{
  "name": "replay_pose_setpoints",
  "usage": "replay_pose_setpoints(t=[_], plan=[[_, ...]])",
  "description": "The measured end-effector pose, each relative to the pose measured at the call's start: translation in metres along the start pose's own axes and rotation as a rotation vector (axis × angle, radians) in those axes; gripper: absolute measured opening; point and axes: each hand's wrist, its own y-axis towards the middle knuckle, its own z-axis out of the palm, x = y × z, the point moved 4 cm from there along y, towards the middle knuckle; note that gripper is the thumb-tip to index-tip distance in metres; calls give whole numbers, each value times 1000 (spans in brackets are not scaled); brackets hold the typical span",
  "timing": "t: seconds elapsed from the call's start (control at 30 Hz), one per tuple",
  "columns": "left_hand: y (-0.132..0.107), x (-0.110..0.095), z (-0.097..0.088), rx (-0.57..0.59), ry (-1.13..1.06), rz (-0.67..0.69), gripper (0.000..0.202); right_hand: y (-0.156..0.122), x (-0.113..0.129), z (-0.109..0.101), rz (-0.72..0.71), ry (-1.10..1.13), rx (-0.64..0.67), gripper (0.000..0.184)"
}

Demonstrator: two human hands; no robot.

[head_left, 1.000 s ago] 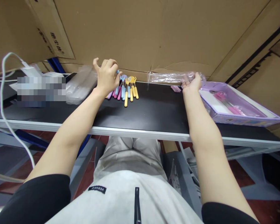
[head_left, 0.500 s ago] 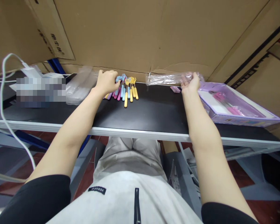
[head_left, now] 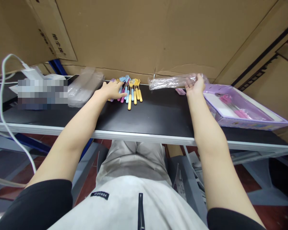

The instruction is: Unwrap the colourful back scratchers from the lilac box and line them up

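Note:
Back scratchers [head_left: 129,100] with claw-shaped heads and yellow, blue, pink and purple handles lie in a cluster on the black tabletop. My left hand [head_left: 112,90] rests over the left part of this cluster, fingers spread and thumb out to the right, covering some handles. A long clear plastic sleeve [head_left: 165,82] reaches across the back of the table. Its right end is in my right hand [head_left: 195,84], turned palm up with the fingers bent against the plastic. Just left of that wrist is a small pink packet [head_left: 180,91].
A purple box [head_left: 249,124] with pink items stands at the right. Flat clear bags [head_left: 83,92] lie left of my left hand, beside a blurred object [head_left: 42,94] and a white cable [head_left: 2,95]. A cardboard wall [head_left: 134,38] borders the back.
My left hand has lowered onto the back scratchers, its fingers straightening and spreading. The plastic sleeve has shifted slightly left in my right hand.

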Motion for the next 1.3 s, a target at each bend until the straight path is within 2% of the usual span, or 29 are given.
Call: replay_pose_setpoints(t=[0.17, 0.23, 0.3, 0.4, 0.5, 0.6, 0.7, 0.8, 0.93, 1.1, 1.3], plan=[[7, 3, 11, 153, -19, -2, 75, 17, -5, -1, -31, -143, 61, 24], [11, 6, 15, 126, -45, -13, 76, 21, -7, 1, -62, -239, 111, 24], [15, 9, 17, 5, -78, -6, 78, 19, -10, 6, -88, -311, 172, 26], [14, 6, 10, -257, -169, 71, 74, 7, -20, 16, -84, -338, 249, 31], [5, -7, -4, -481, -263, 177, 67, -14, -36, 27, -22, -323, 315, 33], [-7, -29, -17, -601, -293, 285, 64, -43, -53, 37, 67, -313, 357, 32], [-14, -52, -17, -615, -255, 385, 68, -77, -67, 45, 171, -260, 371, 26], [-16, -71, -10, -604, -215, 478, 71, -110, -76, 51, 249, -218, 415, 27], [-11, -81, 3, -578, -212, 544, 63, -138, -85, 55, 328, -239, 503, 34], [-2, -77, 7, -567, -257, 626, 53, -134, -90, 55, 358, -265, 547, 28], [1, -61, 1, -569, -215, 543, 45, -106, -81, 50, 248, -273, 442, 19]])
